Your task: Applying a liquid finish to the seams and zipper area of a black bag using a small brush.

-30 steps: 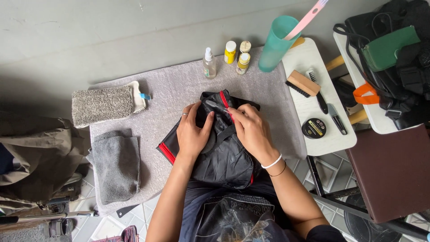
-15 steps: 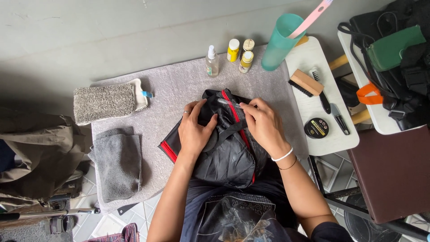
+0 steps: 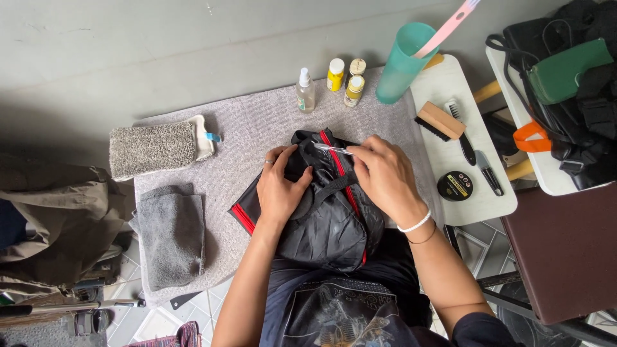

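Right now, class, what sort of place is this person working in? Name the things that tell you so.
Probably a small cleaning or repair stand for bags and shoes. A towel covers the worktop, a black bag lies under both hands, and a brush, a polish tin and small bottles stand alongside.

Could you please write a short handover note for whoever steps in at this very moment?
Left hand: gripping the black bag, thumb pressed into the fabric.
Right hand: on the bag's top, pinching a thin clear tool by the red zip trim.
Bag lies on the grey mat; grey cloth to the left, bottles and teal cup behind, brush and tin on the white board.
Done and left: cannot tell.
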